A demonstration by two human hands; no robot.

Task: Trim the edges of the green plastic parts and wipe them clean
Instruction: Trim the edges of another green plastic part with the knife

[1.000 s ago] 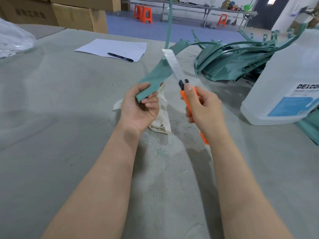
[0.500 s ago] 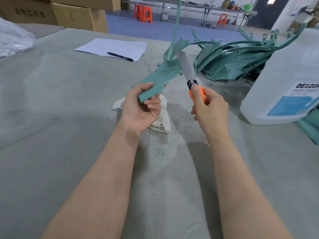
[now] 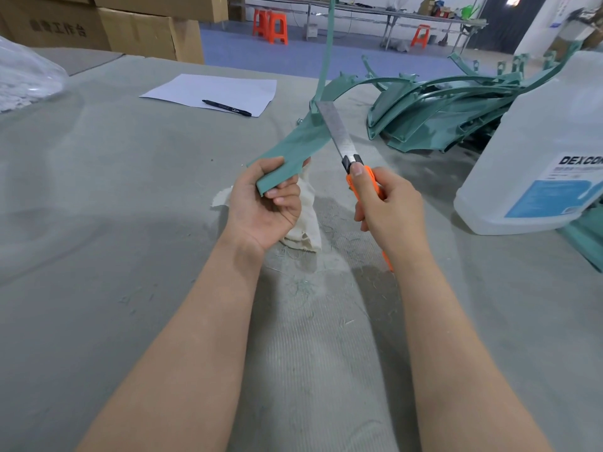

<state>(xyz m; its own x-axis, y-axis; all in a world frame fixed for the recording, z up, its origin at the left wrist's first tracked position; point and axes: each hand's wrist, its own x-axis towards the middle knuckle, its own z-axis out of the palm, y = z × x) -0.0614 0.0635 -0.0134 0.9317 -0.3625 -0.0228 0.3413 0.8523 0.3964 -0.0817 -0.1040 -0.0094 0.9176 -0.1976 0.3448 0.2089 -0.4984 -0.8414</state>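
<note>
My left hand (image 3: 266, 203) grips the near end of a long green plastic part (image 3: 295, 143), which rises away from me and bends into a thin upright strip. My right hand (image 3: 388, 207) is closed on an orange utility knife (image 3: 354, 172). Its long steel blade lies against the part's right edge, with the tip near the bend. A white cloth (image 3: 305, 220) sits crumpled on the table under my left hand. A pile of more green plastic parts (image 3: 437, 109) lies at the back right.
A big clear jug (image 3: 538, 151) with a blue label stands at the right. Paper (image 3: 215, 93) with a black pen (image 3: 226, 107) lies at the back. Plastic shavings litter the grey felt table (image 3: 130, 223). Cardboard boxes (image 3: 143, 31) stand at far left; a plastic bag (image 3: 23, 76) is at the left edge.
The knife has slid up along the part's edge, away from me, and the blade now reaches the bend. My left hand has tilted the green part lower and flatter.
</note>
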